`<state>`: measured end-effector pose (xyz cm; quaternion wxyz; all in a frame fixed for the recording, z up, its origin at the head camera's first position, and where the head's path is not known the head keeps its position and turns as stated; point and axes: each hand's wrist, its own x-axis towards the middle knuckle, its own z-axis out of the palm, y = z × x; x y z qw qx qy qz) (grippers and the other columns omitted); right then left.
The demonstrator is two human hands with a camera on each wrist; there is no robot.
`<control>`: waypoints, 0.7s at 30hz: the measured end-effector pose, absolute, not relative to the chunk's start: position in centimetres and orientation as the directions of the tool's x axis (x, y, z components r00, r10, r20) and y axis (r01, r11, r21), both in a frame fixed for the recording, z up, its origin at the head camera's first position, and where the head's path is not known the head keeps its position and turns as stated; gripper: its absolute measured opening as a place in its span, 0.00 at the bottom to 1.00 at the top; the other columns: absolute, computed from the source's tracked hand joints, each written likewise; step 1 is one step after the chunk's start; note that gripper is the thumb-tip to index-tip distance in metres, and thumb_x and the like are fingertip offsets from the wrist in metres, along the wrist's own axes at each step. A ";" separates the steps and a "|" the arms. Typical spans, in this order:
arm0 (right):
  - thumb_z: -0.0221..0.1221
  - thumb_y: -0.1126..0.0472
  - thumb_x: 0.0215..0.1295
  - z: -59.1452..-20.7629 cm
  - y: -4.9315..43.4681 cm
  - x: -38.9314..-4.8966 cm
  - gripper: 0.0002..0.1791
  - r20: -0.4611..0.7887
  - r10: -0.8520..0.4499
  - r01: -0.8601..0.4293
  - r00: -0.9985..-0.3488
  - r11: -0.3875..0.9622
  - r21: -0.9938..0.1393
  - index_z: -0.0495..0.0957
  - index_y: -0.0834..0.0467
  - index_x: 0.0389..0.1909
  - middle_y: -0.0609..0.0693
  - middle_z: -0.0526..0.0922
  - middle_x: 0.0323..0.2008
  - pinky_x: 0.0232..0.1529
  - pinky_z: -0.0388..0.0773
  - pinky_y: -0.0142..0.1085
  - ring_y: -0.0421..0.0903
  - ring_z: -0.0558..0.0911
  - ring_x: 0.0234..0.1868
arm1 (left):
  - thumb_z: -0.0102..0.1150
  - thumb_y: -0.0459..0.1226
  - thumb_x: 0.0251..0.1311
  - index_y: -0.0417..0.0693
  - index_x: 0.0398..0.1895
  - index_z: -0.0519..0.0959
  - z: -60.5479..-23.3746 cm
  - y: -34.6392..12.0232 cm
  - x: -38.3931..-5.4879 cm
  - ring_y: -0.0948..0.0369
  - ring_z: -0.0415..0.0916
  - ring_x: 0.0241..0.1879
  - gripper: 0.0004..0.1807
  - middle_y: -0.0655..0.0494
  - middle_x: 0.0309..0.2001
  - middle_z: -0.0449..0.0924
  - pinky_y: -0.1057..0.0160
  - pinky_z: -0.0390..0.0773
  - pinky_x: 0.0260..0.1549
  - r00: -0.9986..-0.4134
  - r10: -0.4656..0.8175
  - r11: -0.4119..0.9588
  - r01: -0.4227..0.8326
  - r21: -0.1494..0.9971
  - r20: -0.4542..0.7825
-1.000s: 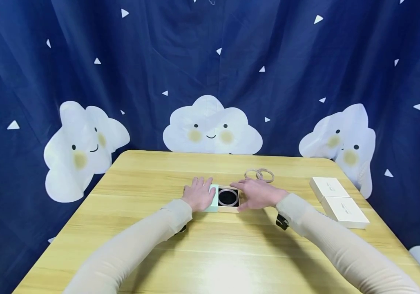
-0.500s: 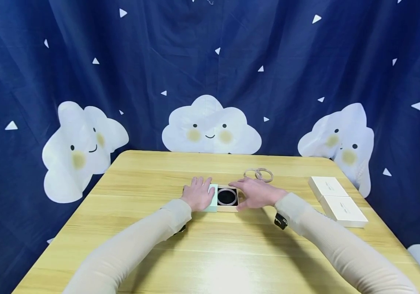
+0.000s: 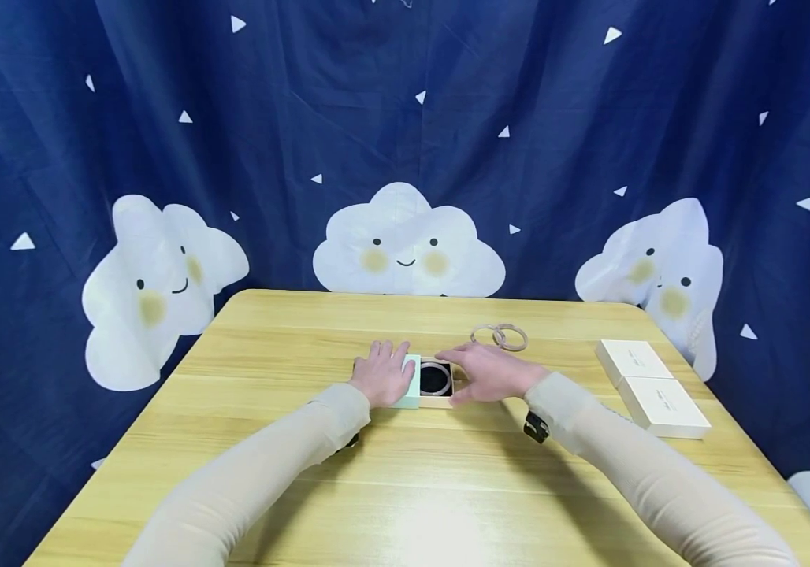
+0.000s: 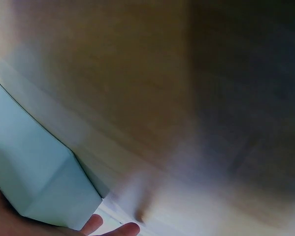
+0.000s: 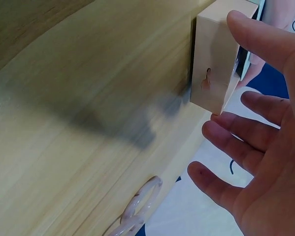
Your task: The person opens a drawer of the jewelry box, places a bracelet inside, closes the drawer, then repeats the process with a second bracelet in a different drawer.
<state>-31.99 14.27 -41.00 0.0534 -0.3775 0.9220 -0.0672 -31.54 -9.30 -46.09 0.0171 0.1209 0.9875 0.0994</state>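
Note:
A bangle (image 3: 436, 394) lies on black padding inside the pale drawer (image 3: 436, 402) of a small gift box. Its mint-green sleeve (image 3: 412, 386) covers the left part. My left hand (image 3: 380, 379) holds this sleeve from above; the left wrist view shows the mint sleeve (image 4: 34, 162) against the palm, with fingertips past its corner. At the drawer's right end, my right hand (image 3: 492, 372) has its thumb on the near corner and a finger at the far corner. The right wrist view shows the drawer's end face (image 5: 216, 59) with a small notch, between thumb and fingers.
Two overlapping bangles, one on the left (image 3: 473, 335) and one on the right (image 3: 514, 350), lie just beyond the right hand. Two white boxes, a far one (image 3: 635, 361) and a near one (image 3: 666, 405), sit at the table's right edge. A blue curtain (image 3: 405, 118) hangs behind.
My right hand has moved slightly left and the drawer has slid a little further into the sleeve. The left hand and the sleeve hold their place.

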 end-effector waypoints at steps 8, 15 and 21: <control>0.70 0.39 0.56 -40.8 13.9 -31.8 0.47 -0.045 -0.709 -0.695 -0.704 0.700 -0.165 0.67 0.53 0.74 0.54 0.75 0.68 0.67 0.71 0.50 0.54 0.74 0.68 | 0.23 0.56 0.77 0.54 0.80 0.55 -46.2 -9.2 -31.6 0.43 0.55 0.74 0.34 0.42 0.73 0.62 0.31 0.68 0.58 -0.971 0.241 0.952 0.237 0.193 0.004; 0.70 0.38 0.57 -40.9 13.7 -31.7 0.47 -0.046 -0.700 -0.683 -0.713 0.708 -0.182 0.66 0.52 0.74 0.54 0.74 0.69 0.67 0.71 0.52 0.55 0.72 0.69 | 0.23 0.57 0.77 0.55 0.80 0.54 -46.0 -9.2 -31.5 0.45 0.56 0.72 0.34 0.43 0.72 0.62 0.33 0.70 0.56 -0.971 0.239 0.954 0.233 0.186 -0.006; 0.70 0.38 0.57 -41.3 13.6 -31.9 0.47 -0.033 -0.697 -0.681 -0.716 0.709 -0.183 0.66 0.50 0.75 0.53 0.73 0.69 0.67 0.70 0.53 0.55 0.71 0.70 | 0.23 0.56 0.77 0.54 0.80 0.55 -46.2 -9.2 -31.6 0.44 0.57 0.72 0.34 0.43 0.72 0.62 0.33 0.70 0.56 -0.971 0.241 0.952 0.236 0.196 -0.004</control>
